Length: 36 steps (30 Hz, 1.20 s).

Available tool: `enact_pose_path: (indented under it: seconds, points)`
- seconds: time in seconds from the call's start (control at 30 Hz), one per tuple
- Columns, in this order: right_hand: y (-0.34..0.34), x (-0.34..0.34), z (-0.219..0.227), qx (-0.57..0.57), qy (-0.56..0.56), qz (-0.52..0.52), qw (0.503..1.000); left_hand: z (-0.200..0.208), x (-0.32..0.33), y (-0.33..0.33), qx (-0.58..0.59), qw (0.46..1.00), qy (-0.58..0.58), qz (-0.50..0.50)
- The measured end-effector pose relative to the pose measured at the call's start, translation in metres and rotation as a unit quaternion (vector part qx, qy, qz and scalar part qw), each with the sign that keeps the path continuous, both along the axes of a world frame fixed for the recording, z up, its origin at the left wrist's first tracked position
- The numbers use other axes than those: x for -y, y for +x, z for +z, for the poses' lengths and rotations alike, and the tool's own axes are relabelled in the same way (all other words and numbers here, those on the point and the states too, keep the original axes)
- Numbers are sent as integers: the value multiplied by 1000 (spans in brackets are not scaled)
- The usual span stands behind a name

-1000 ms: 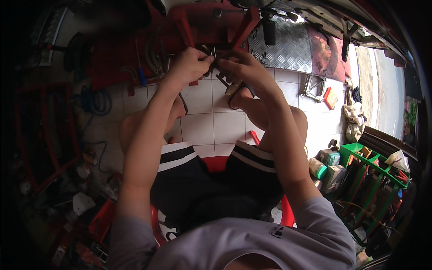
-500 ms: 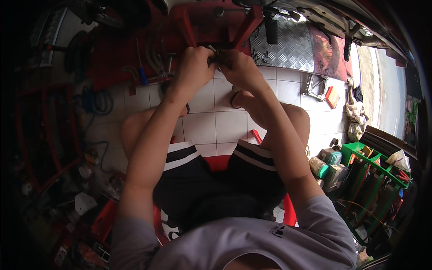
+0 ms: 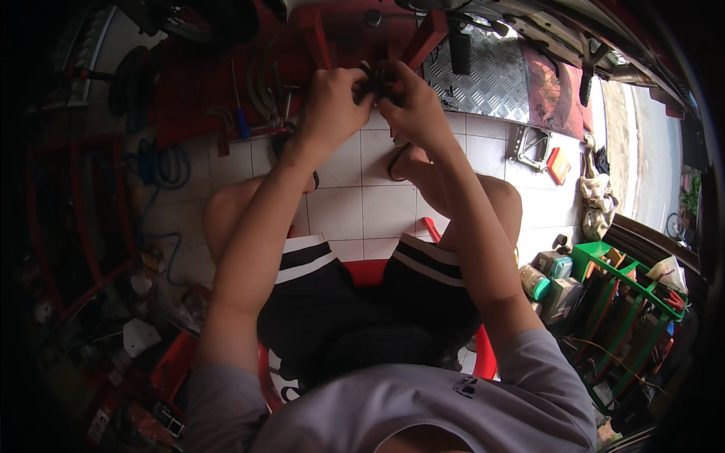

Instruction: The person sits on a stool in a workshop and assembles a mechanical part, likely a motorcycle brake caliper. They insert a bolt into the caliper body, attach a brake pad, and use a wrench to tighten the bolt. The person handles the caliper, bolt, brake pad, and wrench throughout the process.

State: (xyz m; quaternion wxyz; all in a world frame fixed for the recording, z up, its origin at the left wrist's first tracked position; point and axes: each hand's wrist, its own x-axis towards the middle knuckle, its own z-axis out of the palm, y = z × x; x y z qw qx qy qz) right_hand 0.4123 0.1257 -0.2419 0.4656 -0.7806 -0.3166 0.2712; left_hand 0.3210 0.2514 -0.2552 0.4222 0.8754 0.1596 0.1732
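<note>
Both hands are raised in front of me at the edge of a red bench. Between them is a small dark metal part [image 3: 371, 83], mostly covered by the fingers, so its exact kind cannot be made out. My left hand [image 3: 334, 106] is closed, with thumb and fingers bent round the left side of the part. On the other side my right hand [image 3: 415, 109] pinches it with curled fingers. Left of my hands, a screwdriver with a blue handle [image 3: 242, 124] and a T-shaped metal tool [image 3: 288, 100] lie by the bench edge.
The red bench [image 3: 181, 113] bears a metal tread plate [image 3: 483, 83] on the right. A silver bracket [image 3: 531, 147] and an orange-red box [image 3: 559, 165] lie on the tiled floor [image 3: 334, 208]. A green tool rack [image 3: 596, 249] stands at right; a blue hose [image 3: 170, 172] coils at left.
Both hands have shifted slightly, the right one turning so its fingers curl higher round the dark part. The part has turned a little between them.
</note>
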Motion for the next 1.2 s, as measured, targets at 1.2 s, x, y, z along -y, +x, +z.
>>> enact_pose_path:
  seconds: [1.2]
  points:
    - [11, 5, 1, 93, 2, -82, 992, -7, 14, 8, 75, 996, -43, 26]
